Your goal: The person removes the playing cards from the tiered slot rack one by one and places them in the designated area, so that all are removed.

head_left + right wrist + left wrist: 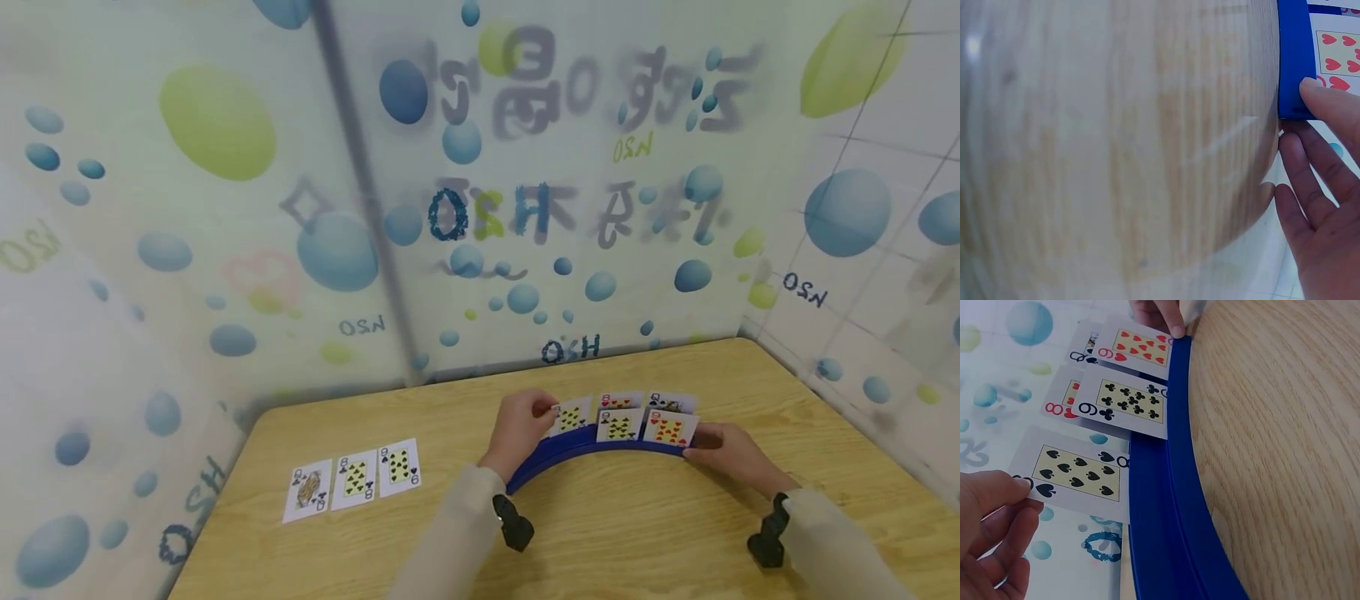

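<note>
A blue curved card holder (558, 454) stands on the table with playing cards upright in its two rows. My left hand (521, 425) pinches the outer corner of the eight of spades (1075, 472), whose lower edge meets the holder's rear row. Beside it are the nine of clubs (1125, 403) in front of the eight of hearts (1057, 403). Further right, the nine of hearts (670, 429) stands before a queen (672, 402). With thumb in front and fingers behind, my right hand (731, 454) grips the holder's right end.
Left of the holder, a queen (307, 492), an eight of clubs (354, 480) and a nine of spades (400, 467) lie face up in a row on the wooden table (600, 533). A patterned curtain (480, 308) hangs behind the table's far edge.
</note>
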A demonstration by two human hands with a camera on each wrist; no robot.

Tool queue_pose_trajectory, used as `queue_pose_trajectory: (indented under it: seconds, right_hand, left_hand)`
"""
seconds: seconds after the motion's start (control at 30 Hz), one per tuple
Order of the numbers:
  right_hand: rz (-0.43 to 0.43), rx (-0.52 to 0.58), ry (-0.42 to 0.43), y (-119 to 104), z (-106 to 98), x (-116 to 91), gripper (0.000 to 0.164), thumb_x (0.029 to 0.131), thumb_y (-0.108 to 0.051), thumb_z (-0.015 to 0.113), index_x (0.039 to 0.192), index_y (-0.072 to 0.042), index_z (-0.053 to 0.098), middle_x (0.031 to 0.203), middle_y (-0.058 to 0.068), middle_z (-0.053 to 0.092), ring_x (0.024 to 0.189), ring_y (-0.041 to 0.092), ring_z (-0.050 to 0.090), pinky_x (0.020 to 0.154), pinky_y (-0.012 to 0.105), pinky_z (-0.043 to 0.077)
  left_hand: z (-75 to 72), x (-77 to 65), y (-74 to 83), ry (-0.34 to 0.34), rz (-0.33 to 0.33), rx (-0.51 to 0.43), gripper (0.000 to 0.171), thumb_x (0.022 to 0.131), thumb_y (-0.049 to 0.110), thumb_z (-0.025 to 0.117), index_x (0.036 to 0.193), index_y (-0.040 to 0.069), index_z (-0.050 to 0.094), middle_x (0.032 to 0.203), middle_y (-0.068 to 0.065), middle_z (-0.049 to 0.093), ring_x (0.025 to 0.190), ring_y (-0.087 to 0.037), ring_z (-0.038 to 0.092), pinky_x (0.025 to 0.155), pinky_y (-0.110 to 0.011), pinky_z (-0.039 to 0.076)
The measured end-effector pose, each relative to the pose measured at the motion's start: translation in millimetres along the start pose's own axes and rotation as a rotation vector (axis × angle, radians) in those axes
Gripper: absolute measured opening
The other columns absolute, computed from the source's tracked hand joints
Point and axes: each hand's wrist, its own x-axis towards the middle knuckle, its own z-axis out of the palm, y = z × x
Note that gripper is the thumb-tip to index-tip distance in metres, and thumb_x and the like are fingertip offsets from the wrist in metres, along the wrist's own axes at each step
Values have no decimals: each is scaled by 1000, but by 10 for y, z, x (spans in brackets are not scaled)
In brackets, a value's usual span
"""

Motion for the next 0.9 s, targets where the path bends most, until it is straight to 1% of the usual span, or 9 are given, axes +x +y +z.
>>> queue_pose_trajectory:
  seconds: [0.17, 0.37, 0.5, 0.63, 0.9]
  right_hand:
    - [-5, 6, 6, -14, -3, 6, 48, 82, -18, 69, 115, 14, 54, 103, 23, 62, 96, 34, 58, 80, 46, 46]
    - [2, 12, 4, 21, 8, 17, 48, 82, -18, 69, 116, 13, 54, 103, 22, 62, 95, 33, 58, 80, 45, 47]
    - [6, 16, 2, 47, 30, 14, 50, 82, -21, 69, 116, 12, 54, 104, 21, 62, 96, 33, 58, 80, 46, 46]
    - [-6, 15, 3, 46, 39, 7, 50, 82, -20, 69, 116, 13, 54, 103, 22, 62, 95, 33, 59, 80, 46, 47]
    - [-5, -1, 13, 46, 31, 2, 49, 82, -20, 69, 116, 13, 54, 103, 21, 62, 94, 33, 59, 79, 46, 47]
  left_hand:
    - [-46, -5, -20, 30, 33, 24, 8, 86, 9, 64, 90, 6, 70, 79, 2, 65, 68, -4, 58, 61, -19, 47]
    - [-101, -20, -63, 51, 28, 25, 9, 86, 9, 64, 92, 4, 70, 79, 3, 65, 68, -4, 57, 61, -20, 47]
    - [-151, -37, -93, 60, 25, 31, 8, 86, 10, 64, 90, 6, 69, 77, 4, 64, 68, -4, 56, 61, -20, 47]
    - [-222, -53, -104, 51, 17, 47, 8, 87, 13, 63, 90, 9, 69, 78, 5, 63, 69, -6, 57, 61, -21, 47]
    - [-423, -55, -133, 36, 23, 132, 10, 88, 16, 62, 92, 10, 69, 77, 5, 64, 69, -6, 57, 62, -23, 47]
